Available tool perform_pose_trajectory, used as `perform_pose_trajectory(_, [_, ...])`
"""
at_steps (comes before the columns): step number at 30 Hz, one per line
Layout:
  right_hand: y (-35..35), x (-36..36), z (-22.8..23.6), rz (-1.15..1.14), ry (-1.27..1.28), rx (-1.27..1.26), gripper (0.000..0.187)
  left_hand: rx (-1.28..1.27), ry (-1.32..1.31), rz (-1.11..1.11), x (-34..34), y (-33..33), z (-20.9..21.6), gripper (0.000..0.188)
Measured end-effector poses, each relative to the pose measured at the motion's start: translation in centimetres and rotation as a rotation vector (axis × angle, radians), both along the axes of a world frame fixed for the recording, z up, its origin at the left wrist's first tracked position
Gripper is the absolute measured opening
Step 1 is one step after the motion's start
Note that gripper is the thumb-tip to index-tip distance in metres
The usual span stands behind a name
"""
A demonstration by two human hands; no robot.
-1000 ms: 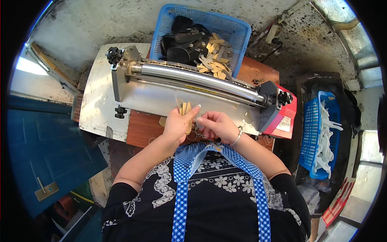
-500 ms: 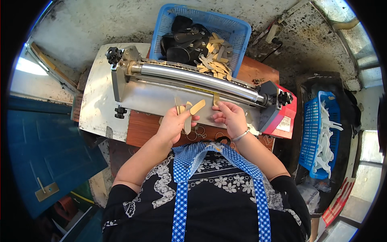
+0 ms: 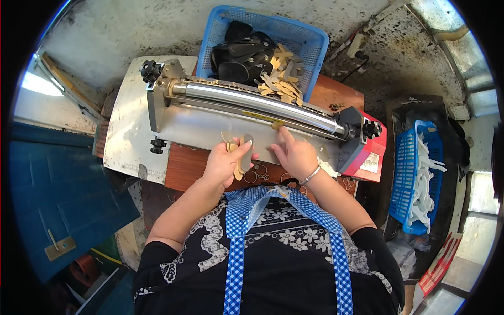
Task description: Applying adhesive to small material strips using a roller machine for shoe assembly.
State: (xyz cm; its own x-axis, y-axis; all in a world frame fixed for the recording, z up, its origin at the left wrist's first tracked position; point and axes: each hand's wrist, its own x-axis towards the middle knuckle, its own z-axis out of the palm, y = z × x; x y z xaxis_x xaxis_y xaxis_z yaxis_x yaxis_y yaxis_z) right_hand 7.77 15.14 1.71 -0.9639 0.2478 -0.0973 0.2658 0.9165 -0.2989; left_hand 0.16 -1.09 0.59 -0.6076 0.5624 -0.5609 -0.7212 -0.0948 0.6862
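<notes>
In my left hand (image 3: 219,165) is a small bunch of flat, round-ended strips (image 3: 246,153), tan on some faces and grey on others, pinched between thumb and fingers. My right hand (image 3: 298,158) holds nothing; its index finger reaches out to the near end of a single tan strip (image 3: 276,125) lying at the roller's edge, while the thumb sits apart. The far part of that strip is hidden under the roller. Both hands are over the metal feed plate (image 3: 202,126) of a roller machine with a long shiny steel roller (image 3: 252,104).
Behind the machine, a blue basket (image 3: 321,58) holds black pieces and many tan strips. Black knobs (image 3: 151,71) stick out at the machine's ends. Rubber bands (image 3: 250,177) lie on the brown tabletop. To the right stands a blue basket (image 3: 401,173) of white pieces; a blue door (image 3: 68,194) is left.
My right hand has pushed the tan strip forward into the roller, and its fingers have gone from pinching to pointing. In my left hand the strips have shifted closer together.
</notes>
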Motion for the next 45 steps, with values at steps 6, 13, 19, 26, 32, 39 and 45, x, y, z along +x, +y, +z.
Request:
perform_pose_trajectory(6, [-1.3,1.1,-2.0,0.009,0.074,-1.015,0.027,0.086,-0.058,0.106,1.0,1.2,0.5,0.018])
perform_pose_trajectory(13, [-0.2,1.2,-1.1,-0.493,0.027,-1.239,0.015,0.192,-0.214,-0.136,1.3,-0.4,0.8,0.021])
perform_pose_trajectory(19, [1.2,0.1,-1.1,-0.608,0.055,-1.205,0.021,0.163,-0.187,-0.359,2.4,-1.3,1.0,0.022])
perform_pose_trajectory(26, [-0.3,0.7,0.2,-0.271,-0.176,-1.327,0.017,-0.188,0.141,-0.246,1.6,-0.2,1.1,0.019])
perform_pose_trajectory(32, [-0.6,0.6,-0.5,-0.29,-0.29,-1.523,0.021,-0.025,0.092,0.021,1.7,0.5,0.4,0.015])
perform_pose_trajectory(39, [0.4,-0.8,-0.7,-0.65,-0.016,-1.601,0.022,-0.028,0.088,0.101,1.1,1.0,0.8,0.014])
perform_pose_trajectory(45, [-1.6,0.4,0.0,-0.175,-0.253,-1.478,0.018,0.036,0.069,0.035,1.2,1.2,0.3,0.016])
